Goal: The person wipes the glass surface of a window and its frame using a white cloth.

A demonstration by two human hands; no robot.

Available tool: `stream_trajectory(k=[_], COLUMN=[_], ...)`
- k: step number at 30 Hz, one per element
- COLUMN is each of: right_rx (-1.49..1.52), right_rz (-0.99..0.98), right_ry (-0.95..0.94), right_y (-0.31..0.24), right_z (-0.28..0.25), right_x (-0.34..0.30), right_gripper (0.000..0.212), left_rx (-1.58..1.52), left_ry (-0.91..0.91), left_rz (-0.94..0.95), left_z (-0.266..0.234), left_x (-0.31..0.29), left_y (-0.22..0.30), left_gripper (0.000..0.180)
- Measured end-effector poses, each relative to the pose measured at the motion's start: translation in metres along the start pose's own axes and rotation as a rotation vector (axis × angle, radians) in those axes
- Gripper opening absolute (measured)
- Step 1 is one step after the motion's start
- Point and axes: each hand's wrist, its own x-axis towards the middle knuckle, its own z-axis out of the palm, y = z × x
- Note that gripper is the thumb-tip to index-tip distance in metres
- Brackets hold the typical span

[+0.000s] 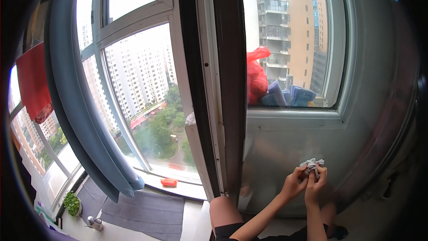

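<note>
Fingers [321, 173] pinching wad [312, 164] (crumpled), axis roughly sideways

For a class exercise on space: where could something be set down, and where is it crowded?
Bare: the grey mat right of the metal container, below the curtain; the sill right of the red packet. Crowded: behind the right pane, where red bag and blue bundles sit; around the white wad in left hand and right hand.

Head view: left fisheye of worn pair, looking downward and outward from the wearer's head. Left hand [293, 184] and right hand [316, 182] near, lower right — white tower block [138, 73] far beyond (straight edges bow toward the rim).
</note>
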Motion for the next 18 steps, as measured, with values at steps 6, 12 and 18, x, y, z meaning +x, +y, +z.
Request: stream_trajectory(k=[6,12,18], right_rx=[0.066,-0.066,-0.15], right_rz=[-0.095,-0.232,-0.18], right_ry=[0.04,0.145,0.106], right_y=[-0.027,-0.022,-0.032], right_z=[0.022,0.029,0.026], right_x=[0.034,0.022,0.028], right_gripper=[0.007,0.006,0.004], left_rx=[0.15,0.304,0.336], left_ry=[0.061,0.093,0.104], left_rz=[0.039,-0.153,-0.194], left_z=[-0.019,-0.01,-0.004], left_x=[0.054,0.025,0.025], left_y=[0.043,0.031,0.011], left_gripper=[0.034,0.022,0.013])
